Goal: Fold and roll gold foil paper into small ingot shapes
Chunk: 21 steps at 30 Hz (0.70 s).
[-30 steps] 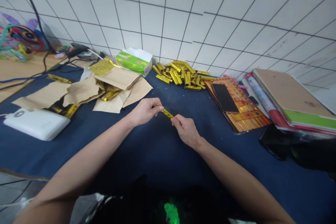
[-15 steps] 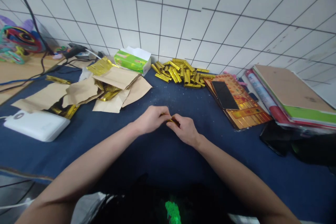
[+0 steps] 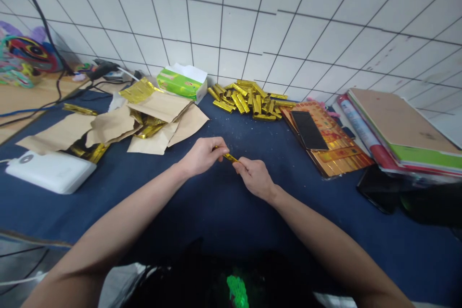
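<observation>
Fingers, left hand (image 3: 204, 156): pinched on one end of gold strip (image 3: 231, 157); right hand (image 3: 256, 179): pinched on the other, presumably steadying it. Left of strip: brown papers (image 3: 160, 107), overlapping. Beyond strip: gold pieces (image 3: 241, 101), heaped, likely for working room. Right: phone (image 3: 309, 131), flat on orange-gold packets (image 3: 339, 166). Beneath: blue cloth (image 3: 202, 202). Farthest: tiled wall (image 3: 205, 19).

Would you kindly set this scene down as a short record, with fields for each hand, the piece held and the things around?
Left hand: pinching one end of a gold strip
Right hand: pinching its other end
Held piece: narrow, shiny, spanning the gap between both hands
Gold pile: folded pieces by the tiled wall, right of a green tissue pack
Left side: brown paper sheets, white device
Right side: black flat device on orange printed packets
</observation>
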### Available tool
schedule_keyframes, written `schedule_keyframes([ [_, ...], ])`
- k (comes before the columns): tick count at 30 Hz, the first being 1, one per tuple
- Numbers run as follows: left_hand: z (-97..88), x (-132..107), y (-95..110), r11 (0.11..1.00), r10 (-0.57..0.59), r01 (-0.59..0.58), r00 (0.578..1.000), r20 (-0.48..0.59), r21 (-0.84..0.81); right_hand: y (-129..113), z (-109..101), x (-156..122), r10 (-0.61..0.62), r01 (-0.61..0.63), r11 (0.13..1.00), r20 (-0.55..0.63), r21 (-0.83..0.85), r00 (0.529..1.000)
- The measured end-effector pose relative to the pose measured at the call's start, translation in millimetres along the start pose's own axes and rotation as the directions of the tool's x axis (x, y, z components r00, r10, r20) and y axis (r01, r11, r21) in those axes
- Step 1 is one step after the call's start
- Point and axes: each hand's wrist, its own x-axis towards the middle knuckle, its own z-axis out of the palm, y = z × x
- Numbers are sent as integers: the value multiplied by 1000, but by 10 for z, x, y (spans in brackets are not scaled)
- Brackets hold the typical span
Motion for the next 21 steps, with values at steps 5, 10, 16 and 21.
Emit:
schedule_keyframes([
  [5,-18,24,15,986,-93,103,993,75,-135,65,50,-17,-78,59,979,-93,-196,993],
  [10,-18,42,-9,952,-109,125,991,73,-278,60,37,-24,-73,54,985,-112,-163,991],
  [16,78,4,18,999,19,-18,999,45,-39,-8,-8,7,72,-85,987,97,136,993],
  [21,136,-6,24,997,-56,60,995,81,-52,19,14,14,98,-97,987,6,129,995],
])
